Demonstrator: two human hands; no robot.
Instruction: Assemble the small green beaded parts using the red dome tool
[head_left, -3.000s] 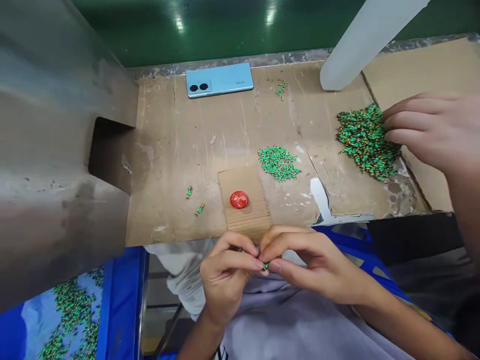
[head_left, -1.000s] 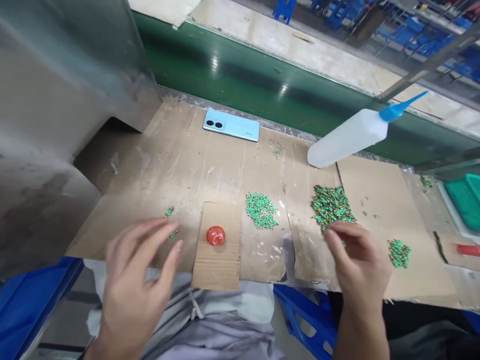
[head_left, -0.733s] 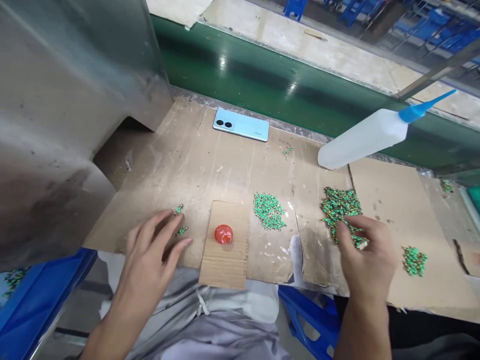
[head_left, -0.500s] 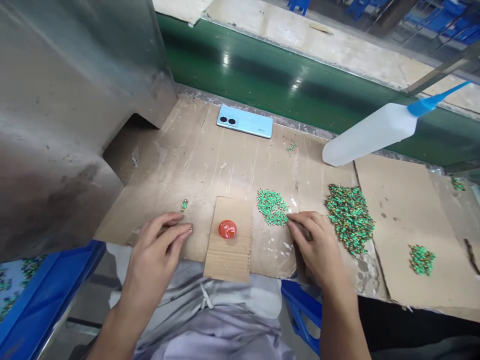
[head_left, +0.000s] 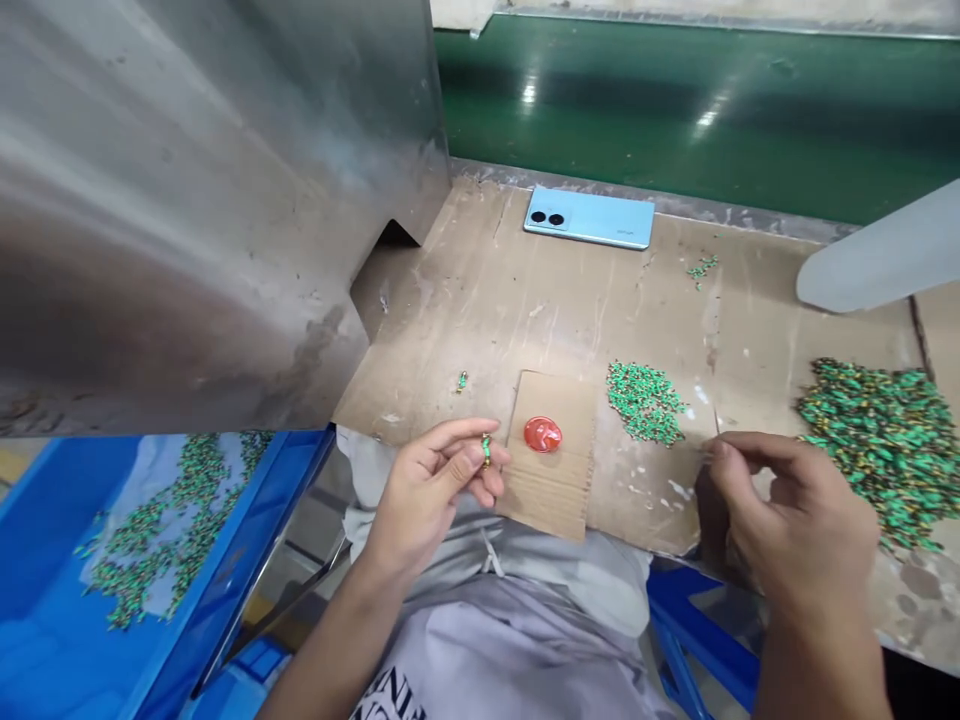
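Note:
My left hand (head_left: 439, 480) pinches a small green-and-gold piece (head_left: 487, 450) upright between thumb and fingers, just left of a cardboard strip (head_left: 555, 500). On that strip sits a glossy red blob (head_left: 542, 434). A similar green-and-gold piece (head_left: 461, 381) lies alone on the table beyond my left hand. My right hand (head_left: 787, 510) is closed in a pinch over the table; whatever its fingertips hold is too small to make out. It hovers between a small heap of tiny green parts (head_left: 645, 402) and a larger heap of green-and-gold pieces (head_left: 885, 450).
A light blue phone (head_left: 592, 218) lies near the back edge, with a few green bits (head_left: 703, 268) right of it. A white bottle (head_left: 877, 255) leans at the right. A sheet-metal housing (head_left: 225, 200) blocks the left, above a blue tray (head_left: 45, 560) holding more pieces.
My left hand has lifted off the table and turned, showing the piece in its fingers. My right hand has drawn back from the small heap. The view has swung left.

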